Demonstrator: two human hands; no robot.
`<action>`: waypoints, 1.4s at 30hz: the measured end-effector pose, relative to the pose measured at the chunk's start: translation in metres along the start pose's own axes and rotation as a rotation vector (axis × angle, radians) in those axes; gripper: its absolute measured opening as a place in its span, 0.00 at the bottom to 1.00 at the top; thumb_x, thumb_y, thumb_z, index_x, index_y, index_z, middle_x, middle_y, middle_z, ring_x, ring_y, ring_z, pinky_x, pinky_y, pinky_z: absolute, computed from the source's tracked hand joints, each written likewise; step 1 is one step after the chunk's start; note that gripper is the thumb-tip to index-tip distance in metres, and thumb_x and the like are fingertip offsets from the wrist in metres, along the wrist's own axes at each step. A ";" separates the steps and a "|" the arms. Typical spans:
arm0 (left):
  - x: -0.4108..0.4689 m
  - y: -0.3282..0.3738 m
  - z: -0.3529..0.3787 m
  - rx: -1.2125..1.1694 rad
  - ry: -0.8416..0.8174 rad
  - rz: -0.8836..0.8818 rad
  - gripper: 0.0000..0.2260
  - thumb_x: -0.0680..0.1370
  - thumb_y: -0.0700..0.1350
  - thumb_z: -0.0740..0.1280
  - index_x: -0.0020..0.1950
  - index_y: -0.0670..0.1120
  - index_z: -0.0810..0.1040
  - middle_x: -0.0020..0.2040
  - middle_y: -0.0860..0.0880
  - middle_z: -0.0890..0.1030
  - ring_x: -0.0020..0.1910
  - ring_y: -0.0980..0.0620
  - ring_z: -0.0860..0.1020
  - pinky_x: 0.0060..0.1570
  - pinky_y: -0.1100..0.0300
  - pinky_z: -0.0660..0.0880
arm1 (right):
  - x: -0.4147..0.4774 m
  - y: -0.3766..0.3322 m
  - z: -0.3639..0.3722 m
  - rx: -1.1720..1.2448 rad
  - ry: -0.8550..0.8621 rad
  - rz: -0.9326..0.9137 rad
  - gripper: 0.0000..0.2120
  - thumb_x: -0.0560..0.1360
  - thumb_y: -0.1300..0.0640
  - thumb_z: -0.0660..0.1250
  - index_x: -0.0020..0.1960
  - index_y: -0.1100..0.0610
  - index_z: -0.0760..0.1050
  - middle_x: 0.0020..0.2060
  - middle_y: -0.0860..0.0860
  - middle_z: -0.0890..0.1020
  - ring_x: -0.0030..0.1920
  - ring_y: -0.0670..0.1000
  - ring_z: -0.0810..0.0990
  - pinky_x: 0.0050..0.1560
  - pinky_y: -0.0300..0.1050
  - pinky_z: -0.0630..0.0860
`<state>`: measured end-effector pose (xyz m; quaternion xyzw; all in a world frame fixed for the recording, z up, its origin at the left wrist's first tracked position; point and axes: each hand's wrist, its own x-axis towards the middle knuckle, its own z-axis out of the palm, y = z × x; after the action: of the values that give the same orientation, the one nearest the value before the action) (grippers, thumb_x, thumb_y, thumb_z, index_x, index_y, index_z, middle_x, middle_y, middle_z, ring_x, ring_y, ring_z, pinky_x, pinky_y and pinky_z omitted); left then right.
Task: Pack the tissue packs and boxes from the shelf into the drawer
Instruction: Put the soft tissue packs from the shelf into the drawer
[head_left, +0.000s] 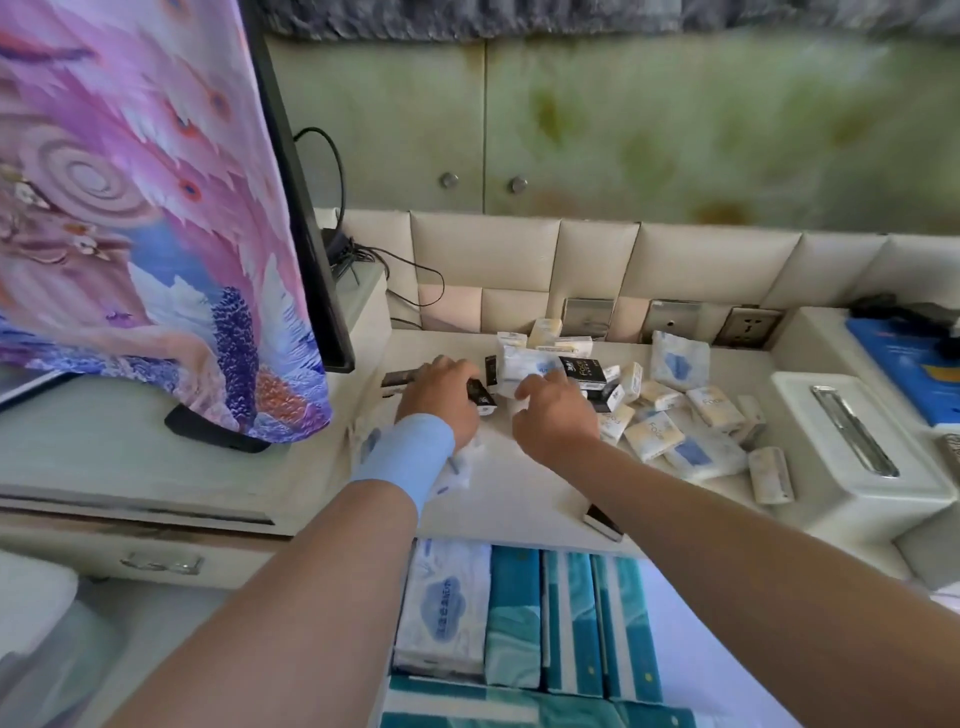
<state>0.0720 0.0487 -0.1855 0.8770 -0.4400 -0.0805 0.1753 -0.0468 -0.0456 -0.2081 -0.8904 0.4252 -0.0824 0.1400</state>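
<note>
Reaches both bare arms over the cream shelf (519, 493) above the open drawer (662, 587). Curls the left hand (441, 395), with a blue wristband (402, 452) round the wrist, over a small black box (480, 399) near the middle of the shelf, one end of the box poking out past the fingers. Sets the right hand (556, 415) just beside it, fingers bent down onto the near edge of a white pack (524, 366); cannot tell whether gripping or only touching. Looks past the right hand onto a loose heap of cream packs (654, 436) spread toward the right, with a bigger cloud-print pack (680, 361) leaning near the wall sockets (748, 327) behind them. Finds a dark box (602, 519) lying at the front lip of the shelf, under the right forearm. Looks down into the drawer at teal packs (571, 623) standing on edge side by side, with a tall white pack with a blue cloud (441, 613) touching them on the left. Takes in a white tissue holder (852, 441) at the right end of the shelf, and on the left a screen (311, 234) draped in a flowered cloth (156, 208).
</note>
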 end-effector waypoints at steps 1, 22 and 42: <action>0.009 0.010 0.002 -0.059 -0.033 -0.019 0.19 0.77 0.40 0.60 0.67 0.52 0.72 0.66 0.47 0.72 0.66 0.44 0.70 0.63 0.49 0.71 | 0.005 0.010 -0.005 -0.021 -0.025 0.005 0.14 0.76 0.56 0.62 0.62 0.53 0.75 0.61 0.54 0.73 0.60 0.57 0.73 0.54 0.50 0.75; 0.024 0.045 0.040 -0.577 -0.298 -0.476 0.34 0.66 0.59 0.73 0.66 0.42 0.72 0.55 0.43 0.81 0.48 0.42 0.82 0.48 0.47 0.82 | 0.014 0.050 -0.007 0.812 -0.557 0.619 0.06 0.79 0.54 0.63 0.52 0.55 0.68 0.30 0.53 0.67 0.25 0.49 0.62 0.26 0.37 0.59; -0.004 -0.006 -0.028 -0.702 -0.198 -0.530 0.15 0.63 0.50 0.63 0.46 0.44 0.77 0.45 0.42 0.81 0.41 0.43 0.77 0.40 0.56 0.70 | 0.032 0.038 -0.002 -0.227 -0.142 -0.231 0.25 0.76 0.61 0.62 0.73 0.55 0.64 0.69 0.54 0.69 0.67 0.57 0.70 0.64 0.53 0.71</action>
<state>0.0820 0.0621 -0.1621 0.8349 -0.1610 -0.3505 0.3927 -0.0553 -0.0937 -0.2173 -0.9470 0.3156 0.0135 0.0577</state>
